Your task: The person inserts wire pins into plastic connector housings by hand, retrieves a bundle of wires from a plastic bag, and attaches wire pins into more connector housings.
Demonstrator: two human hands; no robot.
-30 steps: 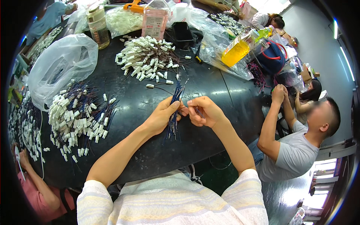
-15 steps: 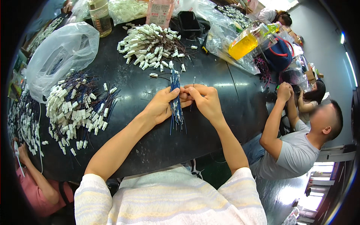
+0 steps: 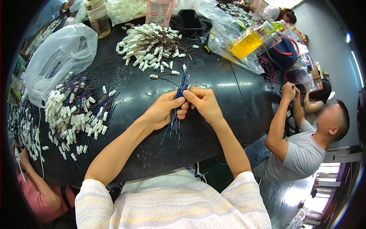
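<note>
My left hand (image 3: 164, 108) is closed around a bundle of thin blue wires (image 3: 174, 128), its thumb lying across the strands. Close against it, my right hand (image 3: 203, 103) pinches at the bundle's upper right side with thumb and forefinger; whether it grips one strand or several is hidden by the fingers. The wires slant, their lower ends fanning out toward me. Just beyond my hands lies a heap of white connectors on brown wires (image 3: 150, 44), with a few loose ones in front. Off to the left, a second heap of white connectors on dark wires (image 3: 74, 110) covers the table.
A clear plastic bag (image 3: 63, 57) lies at the far left near a bottle (image 3: 98, 19). A pink-labelled container (image 3: 159, 13) and a black box (image 3: 190, 22) stand at the back. To the right are a yellow-liquid bottle (image 3: 246, 44), a navy bag (image 3: 283, 53) and a seated person (image 3: 301, 152).
My right hand has moved left against the wire bundle, and the single strand that stood apart at its fingertips no longer shows. The bundle has tilted, lower ends leftward.
</note>
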